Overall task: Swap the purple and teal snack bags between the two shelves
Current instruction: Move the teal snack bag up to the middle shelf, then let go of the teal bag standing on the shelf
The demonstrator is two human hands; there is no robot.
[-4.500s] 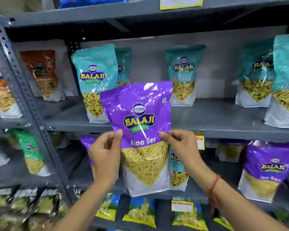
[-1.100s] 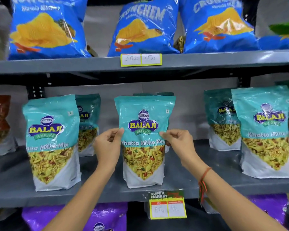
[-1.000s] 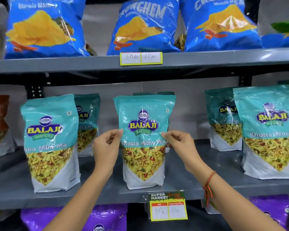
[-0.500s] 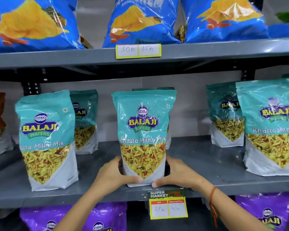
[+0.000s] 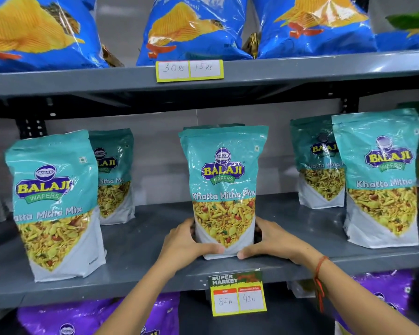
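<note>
A teal snack bag (image 5: 224, 180) stands upright in the middle of the grey middle shelf (image 5: 140, 240), near its front edge. My left hand (image 5: 188, 240) wraps its lower left side and my right hand (image 5: 273, 240) its lower right side, thumbs across the white base. Another teal bag peeks out just behind it. More teal bags stand at the left (image 5: 52, 204) and right (image 5: 380, 177), each with one behind. On the shelf below, purple snack bags show at the lower left (image 5: 87, 317) and lower right (image 5: 382, 293), partly hidden by my arms.
Large blue chip bags (image 5: 194, 27) fill the top shelf, whose underside hangs a little above the teal bags. A yellow price tag (image 5: 237, 296) hangs from the middle shelf's front edge under my hands. A brown bag edge shows at far left.
4.5 s ago I held a purple bag before the shelves. Within the last second my hands slid from the teal bag's middle down to its base; the view moved closer.
</note>
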